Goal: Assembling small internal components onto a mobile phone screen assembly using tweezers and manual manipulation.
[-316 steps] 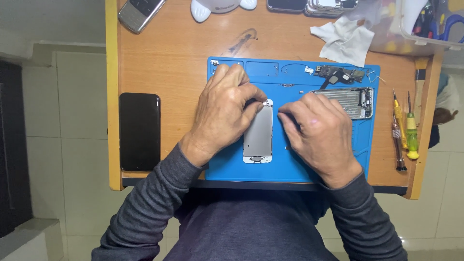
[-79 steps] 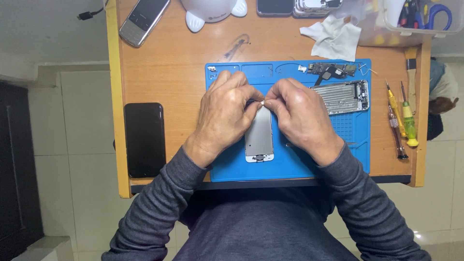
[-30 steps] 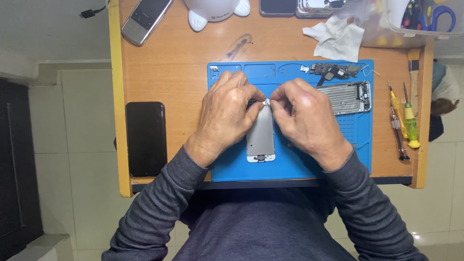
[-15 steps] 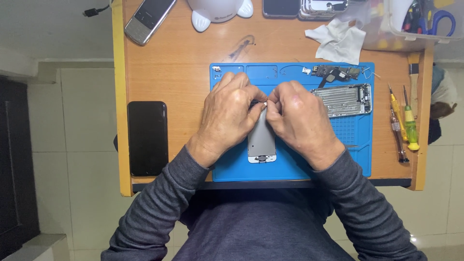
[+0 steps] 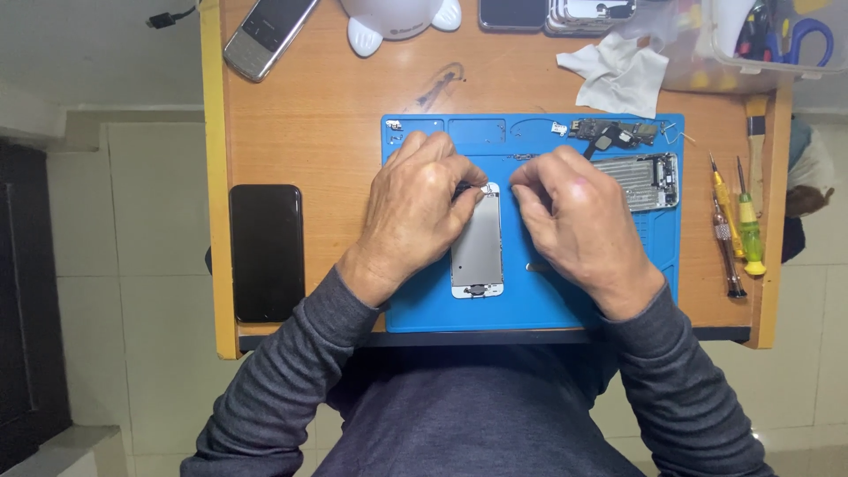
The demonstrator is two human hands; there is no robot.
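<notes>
Both hands have separated slightly since half a second ago; the fingertips that met over the top of the phone screen assembly (image 5: 477, 238) now show a gap.

Left hand (image 5: 415, 208) rests on the blue work mat (image 5: 424, 305), fingers curled, tips touching the upper left corner of the assembly; whether they pinch a part cannot be told. Right hand (image 5: 579, 225) lies just right of the assembly, fingers bent inward near its top edge, grip unclear. Assembly lies flat, lengthwise, at mat centre. Metal phone housing (image 5: 649, 181) and circuit board (image 5: 614, 132) occupy the mat's upper right. Black phone (image 5: 267, 252) lies left of the mat; screwdrivers (image 5: 738, 234) lie right of it.
</notes>
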